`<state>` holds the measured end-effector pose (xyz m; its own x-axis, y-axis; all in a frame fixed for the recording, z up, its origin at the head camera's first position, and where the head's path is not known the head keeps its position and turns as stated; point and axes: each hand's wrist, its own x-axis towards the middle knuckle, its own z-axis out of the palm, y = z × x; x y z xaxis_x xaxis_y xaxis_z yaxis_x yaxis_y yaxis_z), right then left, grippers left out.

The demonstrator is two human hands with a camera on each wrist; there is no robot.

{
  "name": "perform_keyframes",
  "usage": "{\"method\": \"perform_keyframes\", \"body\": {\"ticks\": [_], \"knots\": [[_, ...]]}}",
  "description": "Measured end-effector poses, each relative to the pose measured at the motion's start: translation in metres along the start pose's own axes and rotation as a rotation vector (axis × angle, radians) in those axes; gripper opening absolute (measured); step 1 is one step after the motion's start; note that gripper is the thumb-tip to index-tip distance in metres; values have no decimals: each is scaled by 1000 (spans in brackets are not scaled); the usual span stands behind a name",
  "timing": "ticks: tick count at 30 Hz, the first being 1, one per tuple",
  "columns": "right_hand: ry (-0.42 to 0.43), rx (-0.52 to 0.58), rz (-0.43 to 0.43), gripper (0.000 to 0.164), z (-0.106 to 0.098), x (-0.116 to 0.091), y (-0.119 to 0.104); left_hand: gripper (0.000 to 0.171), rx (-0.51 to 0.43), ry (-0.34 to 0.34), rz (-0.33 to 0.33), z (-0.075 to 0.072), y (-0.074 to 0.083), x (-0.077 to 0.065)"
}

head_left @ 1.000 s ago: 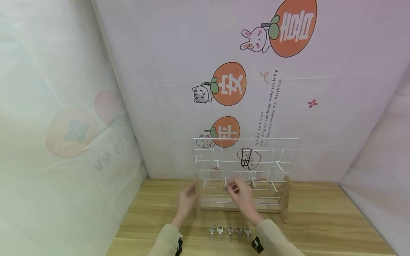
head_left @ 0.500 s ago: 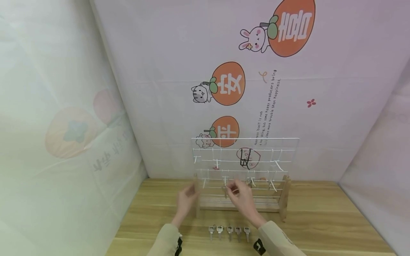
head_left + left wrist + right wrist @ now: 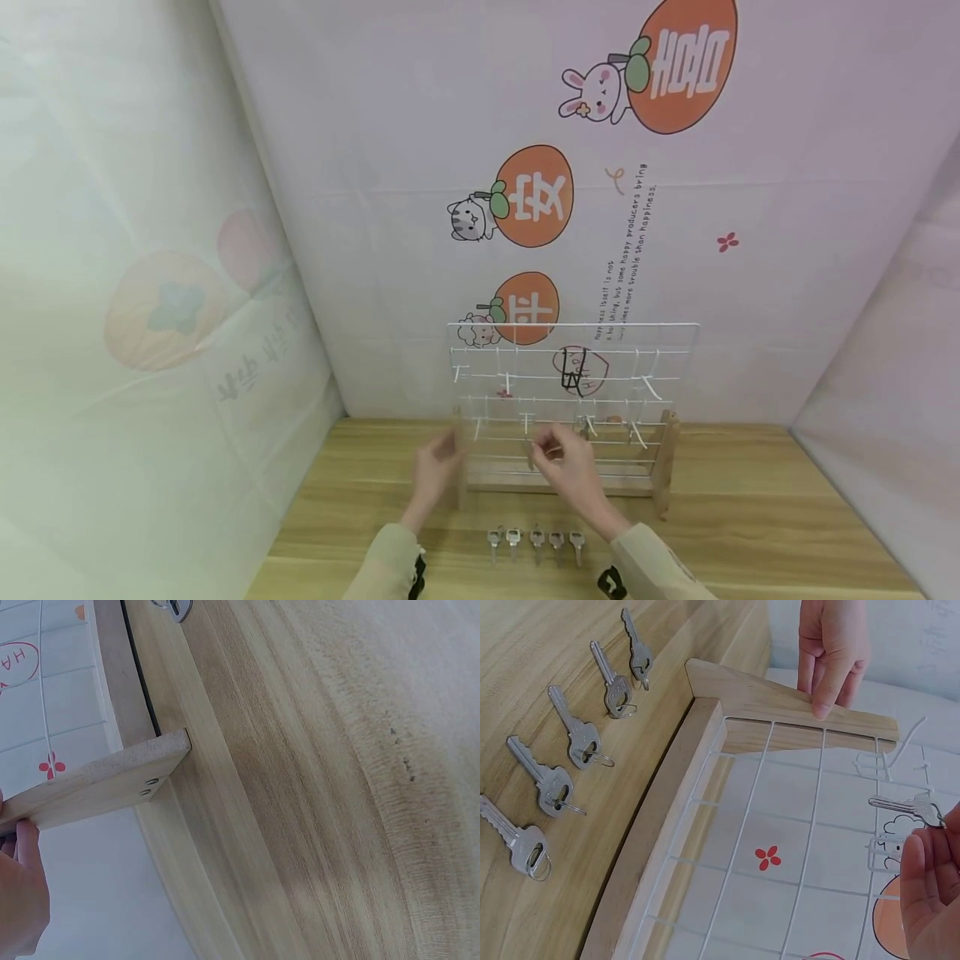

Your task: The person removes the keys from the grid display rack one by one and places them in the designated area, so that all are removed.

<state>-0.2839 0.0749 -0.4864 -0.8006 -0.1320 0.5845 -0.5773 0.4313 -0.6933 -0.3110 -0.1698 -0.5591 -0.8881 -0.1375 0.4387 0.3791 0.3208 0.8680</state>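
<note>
A white wire grid rack with hooks stands on wooden feet. My left hand grips its left wooden side post, thumb on the near face and fingers behind. In front of a lower middle hook, my right hand pinches a silver key at its ring end. Part of the ring is hidden by the fingers in the right wrist view. On the table before the rack, several silver keys with small rings lie in a row.
Another key hangs on a hook right of my right hand. White hooks jut forward from the grid. The wooden table meets a printed white cloth wall behind, with cloth at both sides.
My right hand has moved slightly down, and the key's blade now shows below its fingertips. My left hand stays on the post. The head view has shifted a little.
</note>
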Motion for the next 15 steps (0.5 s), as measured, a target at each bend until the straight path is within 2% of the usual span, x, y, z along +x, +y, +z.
{"method": "perform_keyframes", "body": {"ticks": [7, 11, 15], "knots": [[19, -15, 17, 16, -3, -10, 2, 44, -14, -20, -134, 0, 2, 2], [11, -19, 42, 17, -6, -18, 5, 43, 2, -15, -154, 0, 1, 3], [0, -29, 102, 20, -10, -27, 10, 43, 16, -13, -166, 1, 1, 4]]}}
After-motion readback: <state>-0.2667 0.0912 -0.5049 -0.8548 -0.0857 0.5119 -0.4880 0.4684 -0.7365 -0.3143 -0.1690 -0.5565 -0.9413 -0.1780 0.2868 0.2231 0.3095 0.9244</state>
